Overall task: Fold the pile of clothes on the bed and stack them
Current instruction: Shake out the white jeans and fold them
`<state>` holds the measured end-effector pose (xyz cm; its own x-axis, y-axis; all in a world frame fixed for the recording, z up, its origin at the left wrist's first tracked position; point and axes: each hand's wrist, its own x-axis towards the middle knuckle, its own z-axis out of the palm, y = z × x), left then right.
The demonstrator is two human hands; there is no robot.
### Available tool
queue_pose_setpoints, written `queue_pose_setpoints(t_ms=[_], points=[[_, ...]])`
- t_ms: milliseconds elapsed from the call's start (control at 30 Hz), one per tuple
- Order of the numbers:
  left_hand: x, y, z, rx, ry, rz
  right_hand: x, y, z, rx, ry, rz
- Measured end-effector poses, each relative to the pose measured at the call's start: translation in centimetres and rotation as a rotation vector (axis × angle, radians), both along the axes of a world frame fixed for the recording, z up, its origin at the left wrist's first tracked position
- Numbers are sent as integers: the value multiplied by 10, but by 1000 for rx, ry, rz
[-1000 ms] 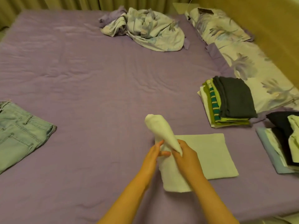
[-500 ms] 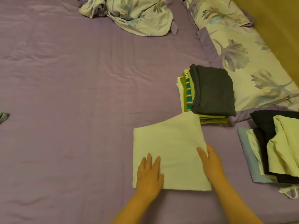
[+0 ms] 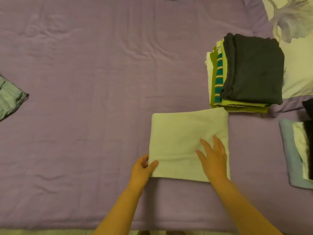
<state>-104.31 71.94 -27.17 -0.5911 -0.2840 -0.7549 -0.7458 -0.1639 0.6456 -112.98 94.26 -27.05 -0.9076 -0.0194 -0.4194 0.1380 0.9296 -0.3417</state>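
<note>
White folded square cloth flat on purple bed sheet, just beside dark-topped stack of folded clothes, left hand pinching its left edge, right hand spread flat on top.

A pale folded cloth lies flat as a near-square on the purple bed, near the front edge. Just beyond its far right corner stands a stack of folded clothes, dark grey on top, green and striped layers beneath. A second stack lies at the right edge. Denim lies far left.
</note>
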Motion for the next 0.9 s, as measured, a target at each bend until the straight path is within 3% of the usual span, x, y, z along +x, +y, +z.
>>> queue_pose_setpoints(t_ms=[167, 300, 500, 700, 900], points=[[-5, -10, 20, 314, 39, 86, 47, -64, 10, -298, 81, 138], [3, -15, 26, 410, 105, 132, 83, -88, 31, -666, 121, 30], [14, -16, 34, 391, 160, 63, 76, -88, 43, -611, 60, 31], [19, -18, 36, 183, 246, -195, 68, -86, 49, -634, -88, -21], [22, -25, 27, 22, 332, -301, 30, -88, 55, -637, -315, 131]])
